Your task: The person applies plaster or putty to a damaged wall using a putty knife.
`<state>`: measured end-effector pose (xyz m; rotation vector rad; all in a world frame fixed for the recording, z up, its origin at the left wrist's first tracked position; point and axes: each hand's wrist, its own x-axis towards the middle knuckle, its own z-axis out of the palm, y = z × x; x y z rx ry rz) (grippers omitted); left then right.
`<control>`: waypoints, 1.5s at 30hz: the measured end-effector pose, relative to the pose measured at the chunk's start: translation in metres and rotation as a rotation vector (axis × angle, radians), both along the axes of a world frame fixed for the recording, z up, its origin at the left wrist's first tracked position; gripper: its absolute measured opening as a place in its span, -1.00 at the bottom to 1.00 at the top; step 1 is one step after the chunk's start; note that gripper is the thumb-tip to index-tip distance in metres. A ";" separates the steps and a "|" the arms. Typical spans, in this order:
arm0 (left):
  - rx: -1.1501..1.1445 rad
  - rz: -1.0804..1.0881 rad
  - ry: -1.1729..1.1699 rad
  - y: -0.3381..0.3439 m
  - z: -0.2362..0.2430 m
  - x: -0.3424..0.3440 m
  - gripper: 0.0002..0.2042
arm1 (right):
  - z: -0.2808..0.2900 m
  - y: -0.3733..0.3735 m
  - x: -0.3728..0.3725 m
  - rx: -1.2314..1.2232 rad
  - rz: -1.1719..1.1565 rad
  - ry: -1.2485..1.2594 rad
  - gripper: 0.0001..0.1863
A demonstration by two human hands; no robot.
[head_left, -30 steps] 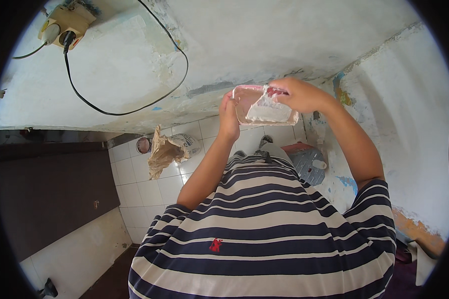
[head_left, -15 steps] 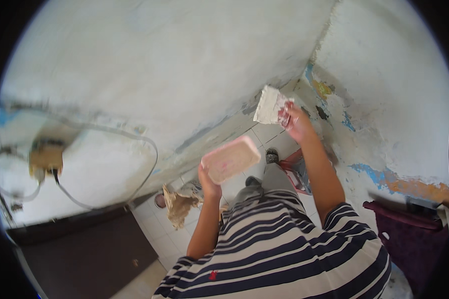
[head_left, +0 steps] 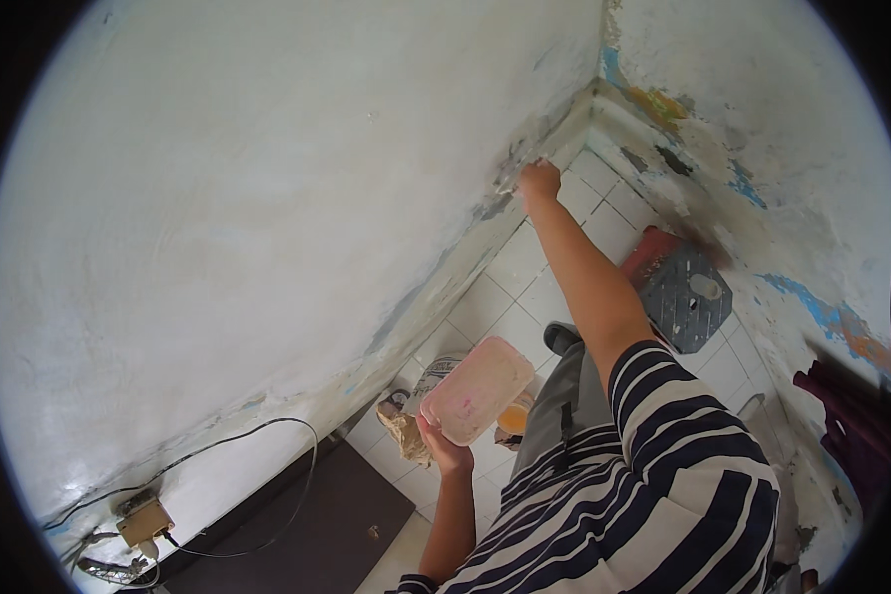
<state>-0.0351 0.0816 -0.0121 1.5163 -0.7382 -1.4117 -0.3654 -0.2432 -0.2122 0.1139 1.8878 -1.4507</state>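
My left hand (head_left: 447,447) grips the near left edge of a shallow pink rectangular plastic tray (head_left: 483,388), smeared inside with pale putty. My right arm reaches forward, and my right hand (head_left: 540,181) is closed low against the wall (head_left: 297,178), close to the corner. It holds the putty-coated scraper, which is now mostly hidden behind the hand and edge-on to the wall. Around that spot the wall has a rough grey patch (head_left: 493,206), while most of its face above is smoothed off-white.
A grey-topped step stool (head_left: 691,297) with a red side stands by the right wall. A crumpled paper bag (head_left: 403,436) and an orange container (head_left: 513,418) lie on the tiles. At lower left are a dark panel (head_left: 297,515), an outlet box (head_left: 147,522) and a looping cable; purple cloth (head_left: 846,426) hangs at right.
My right hand has moved forward from mid-air to the wall with the scraper. The tray has come lower and nearer. My view has shifted, showing more of the stool and corner.
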 end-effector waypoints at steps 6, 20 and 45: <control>-0.084 0.122 0.030 -0.004 0.024 -0.001 -0.53 | 0.051 0.064 -0.036 -0.480 0.076 -0.128 -0.82; -0.054 0.000 -0.031 -0.004 0.027 -0.016 -0.25 | 0.048 0.055 -0.053 -0.360 -0.087 -0.213 -0.81; -0.140 -0.074 -0.073 -0.004 0.020 -0.031 -0.20 | 0.073 0.072 -0.035 -0.354 0.109 -0.090 -0.74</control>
